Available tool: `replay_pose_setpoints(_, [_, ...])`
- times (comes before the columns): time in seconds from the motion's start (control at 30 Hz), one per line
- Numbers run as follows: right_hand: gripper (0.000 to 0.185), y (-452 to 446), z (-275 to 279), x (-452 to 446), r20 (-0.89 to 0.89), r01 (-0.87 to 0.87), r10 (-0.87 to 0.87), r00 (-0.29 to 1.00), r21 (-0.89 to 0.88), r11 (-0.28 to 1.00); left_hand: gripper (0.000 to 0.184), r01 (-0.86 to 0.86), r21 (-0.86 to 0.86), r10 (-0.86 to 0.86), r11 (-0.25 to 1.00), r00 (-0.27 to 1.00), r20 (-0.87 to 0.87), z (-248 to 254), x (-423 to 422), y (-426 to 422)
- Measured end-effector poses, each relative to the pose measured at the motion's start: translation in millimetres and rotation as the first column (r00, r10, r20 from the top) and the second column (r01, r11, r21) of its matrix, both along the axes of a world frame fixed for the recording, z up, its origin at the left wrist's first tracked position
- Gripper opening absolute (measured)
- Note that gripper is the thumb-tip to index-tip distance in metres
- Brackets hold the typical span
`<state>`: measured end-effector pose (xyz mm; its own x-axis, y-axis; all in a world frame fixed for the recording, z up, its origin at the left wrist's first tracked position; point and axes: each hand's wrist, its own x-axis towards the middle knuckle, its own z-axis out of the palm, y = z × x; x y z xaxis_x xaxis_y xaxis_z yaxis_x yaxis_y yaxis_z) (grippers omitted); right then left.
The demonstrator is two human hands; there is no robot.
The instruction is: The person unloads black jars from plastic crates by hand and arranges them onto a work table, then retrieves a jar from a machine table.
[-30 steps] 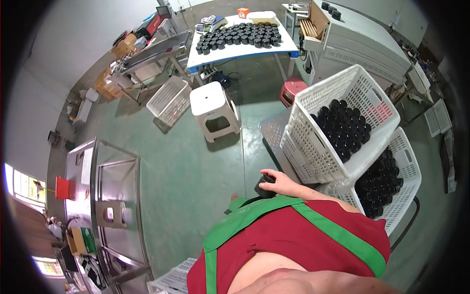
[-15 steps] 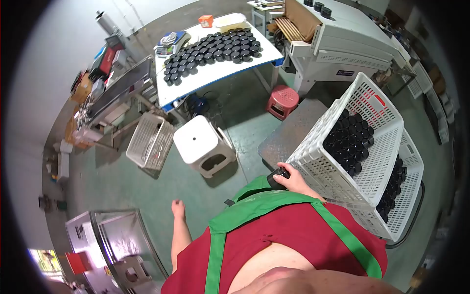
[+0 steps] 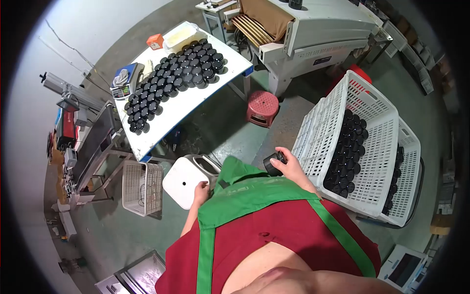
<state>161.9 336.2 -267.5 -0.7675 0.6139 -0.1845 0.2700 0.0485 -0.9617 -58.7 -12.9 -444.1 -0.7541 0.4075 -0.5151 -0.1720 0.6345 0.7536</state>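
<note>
My right hand [image 3: 292, 169] is wrapped around a black jar [image 3: 272, 165] in front of the green apron [image 3: 254, 196]; part of the jar is hidden by the fingers, and I cannot tell whether a second one is held with it. My left hand [image 3: 201, 192] hangs low with its fingers curled, at the edge of a white stool [image 3: 178, 182]; contact with the stool cannot be made out. To the right, black jars [image 3: 348, 157] fill part of a white crate [image 3: 377, 142]. Many similar black jars [image 3: 171, 76] stand in rows on the white table [image 3: 181, 110].
A scale [image 3: 125, 81], an orange box [image 3: 155, 41] and a pale tub [image 3: 181, 36] are on the table. A red stool [image 3: 262, 108] stands by a large machine [image 3: 323, 44]. Another crate [image 3: 142, 188] sits on the floor at left; a second jar crate [image 3: 409, 166] is at right.
The view has turned and come closer to the table and stools. My left hand has moved from over bare floor to the white stool. My right hand still holds the black jar.
</note>
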Motion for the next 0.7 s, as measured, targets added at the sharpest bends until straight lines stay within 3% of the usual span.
replay_pose_setpoints(0.07, [0.064, 8, -3, -14, 0.061, 0.015, -0.017, 0.998, 0.035, 0.999, 0.032, 0.027, -0.050, -0.025, 0.998, 0.999, 0.033, -18, -39, 16])
replay_pose_setpoints(0.2, [0.068, 27, -14, -49, 0.097, 0.093, -0.096, 0.991, 0.034, 0.995, 0.030, 0.128, 0.035, -0.128, 0.991, 0.991, -0.029, -2, -110, 84])
replay_pose_setpoints(0.23, [0.069, 32, -19, -64, 0.110, 0.112, -0.118, 0.987, 0.055, 0.992, 0.025, 0.186, 0.064, -0.187, 0.980, 0.982, -0.001, -13, -134, 95])
replay_pose_setpoints(0.33, [0.075, 52, -25, -127, 0.157, 0.130, -0.141, 0.977, 0.080, 0.988, 0.029, 0.146, 0.128, -0.162, 0.981, 0.978, 0.128, -31, -192, 115])
replay_pose_setpoints(0.4, [0.077, 65, -26, -189, 0.197, 0.097, -0.128, 0.972, 0.163, 0.982, 0.028, 0.220, 0.031, -0.222, 0.975, 0.971, 0.088, -48, -228, 110])
replay_pose_setpoints(0.47, [0.076, 79, -35, -262, 0.230, 0.041, -0.102, 0.968, 0.254, 0.966, 0.029, 0.388, -0.252, -0.413, 0.887, 0.909, -0.055, -64, -263, 99])
replay_pose_setpoints(0.53, [0.074, 95, -66, -340, 0.172, -0.020, -0.051, 0.984, 0.387, 0.922, 0.032, 0.430, -0.292, -0.440, 0.854, 0.897, 0.035, -62, -292, 88])
replay_pose_setpoints(0.7, [0.069, 100, -120, -499, 0.290, -0.194, 0.044, 0.956, 0.515, 0.835, 0.033, 0.275, -0.356, -0.251, 0.893, 0.962, 0.111, -51, -350, 57])
